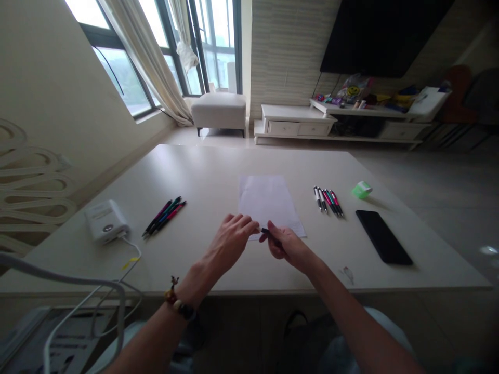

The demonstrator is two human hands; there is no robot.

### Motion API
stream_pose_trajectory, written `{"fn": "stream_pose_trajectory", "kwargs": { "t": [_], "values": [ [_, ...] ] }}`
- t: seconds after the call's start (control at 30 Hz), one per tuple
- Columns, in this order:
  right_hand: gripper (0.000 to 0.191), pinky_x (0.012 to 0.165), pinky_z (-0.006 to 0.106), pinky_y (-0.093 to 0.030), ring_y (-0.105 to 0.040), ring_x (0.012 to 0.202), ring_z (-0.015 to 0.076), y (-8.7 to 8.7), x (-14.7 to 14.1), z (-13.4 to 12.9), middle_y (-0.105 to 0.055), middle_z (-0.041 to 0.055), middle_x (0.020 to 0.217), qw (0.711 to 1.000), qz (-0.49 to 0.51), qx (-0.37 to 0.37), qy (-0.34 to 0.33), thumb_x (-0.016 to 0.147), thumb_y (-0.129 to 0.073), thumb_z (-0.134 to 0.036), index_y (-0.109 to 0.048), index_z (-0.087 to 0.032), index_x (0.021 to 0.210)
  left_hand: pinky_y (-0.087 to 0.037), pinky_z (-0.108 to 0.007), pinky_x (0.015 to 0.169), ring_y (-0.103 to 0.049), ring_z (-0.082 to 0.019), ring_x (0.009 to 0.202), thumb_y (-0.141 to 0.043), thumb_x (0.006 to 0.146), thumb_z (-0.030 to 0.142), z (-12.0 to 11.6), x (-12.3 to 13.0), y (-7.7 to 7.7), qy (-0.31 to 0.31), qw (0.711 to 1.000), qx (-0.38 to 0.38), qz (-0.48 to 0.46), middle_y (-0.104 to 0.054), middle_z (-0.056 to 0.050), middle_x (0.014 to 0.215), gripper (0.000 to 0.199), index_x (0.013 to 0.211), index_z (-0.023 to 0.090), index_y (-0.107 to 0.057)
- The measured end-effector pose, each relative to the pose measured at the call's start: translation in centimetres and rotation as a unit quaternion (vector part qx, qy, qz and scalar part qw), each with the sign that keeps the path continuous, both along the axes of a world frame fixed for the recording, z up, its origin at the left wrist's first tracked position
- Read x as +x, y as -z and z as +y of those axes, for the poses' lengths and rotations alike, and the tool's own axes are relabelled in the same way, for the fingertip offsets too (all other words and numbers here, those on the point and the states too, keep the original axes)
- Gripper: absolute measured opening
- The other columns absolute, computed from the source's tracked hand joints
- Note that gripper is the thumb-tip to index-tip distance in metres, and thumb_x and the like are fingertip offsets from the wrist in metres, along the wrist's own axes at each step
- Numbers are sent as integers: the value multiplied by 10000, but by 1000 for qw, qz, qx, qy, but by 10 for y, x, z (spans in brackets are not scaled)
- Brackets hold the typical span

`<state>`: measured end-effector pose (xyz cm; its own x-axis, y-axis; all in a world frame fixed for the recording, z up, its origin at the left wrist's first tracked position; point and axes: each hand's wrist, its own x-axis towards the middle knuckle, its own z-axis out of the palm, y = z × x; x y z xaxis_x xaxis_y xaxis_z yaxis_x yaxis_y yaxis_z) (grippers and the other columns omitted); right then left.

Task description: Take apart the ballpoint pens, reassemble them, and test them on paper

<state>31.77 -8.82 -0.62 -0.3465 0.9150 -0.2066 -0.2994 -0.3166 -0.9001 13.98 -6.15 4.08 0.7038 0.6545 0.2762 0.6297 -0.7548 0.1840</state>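
Over the near edge of a white sheet of paper (pixel 263 195), both of my hands meet at a short black pen part (pixel 265 230). My right hand (pixel 286 244) is closed round it, thumb on top, and hides most of its length. The fingertips of my left hand (pixel 236 234) pinch at its other end, where a small pale tip shows. Several dark pens (pixel 166 215) with coloured sections lie in a loose bunch to the left. To the right of the paper, several more pens (pixel 328 201) with white, red and green parts lie in a row.
A black phone (pixel 383 236) lies at the right, with a small green container (pixel 362 190) behind it. On the left sits a white power bank (pixel 106 221) with a white cable (pixel 134 254) running off the front edge of the white table (pixel 206 166).
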Motion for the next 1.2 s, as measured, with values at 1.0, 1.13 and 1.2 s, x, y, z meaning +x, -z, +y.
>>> {"fn": "stream_pose_trajectory", "kwargs": {
  "t": [1.0, 1.13, 1.2],
  "values": [
    [335, 486, 244, -427, -554, 531, 122, 1, -9, 5, -657, 51, 713, 941, -246, 206, 107, 783, -599, -487, -637, -158, 831, -359, -247, 641, -580, -155, 717, -409, 815, 99, 6, -13, 7, -69, 983, -166, -46, -672, -50, 809, 233, 824, 188, -624],
    [346, 450, 236, -413, -531, 478, 108, 5, -9, 7, -642, 37, 669, 949, -238, 193, 82, 780, -597, -492, -629, -154, 847, -356, -247, 624, -579, -154, 708, -387, 795, 58, 5, -10, 9, -63, 983, -168, -43, -665, -43, 792, 256, 817, 189, -606],
    [342, 445, 235, -414, -523, 476, 106, 5, -8, 7, -632, 30, 660, 950, -230, 192, 85, 771, -607, -493, -620, -157, 832, -356, -248, 619, -578, -153, 704, -385, 780, 42, 5, -10, 11, -65, 983, -168, -39, -659, -41, 782, 264, 821, 187, -602]
  ]
}}
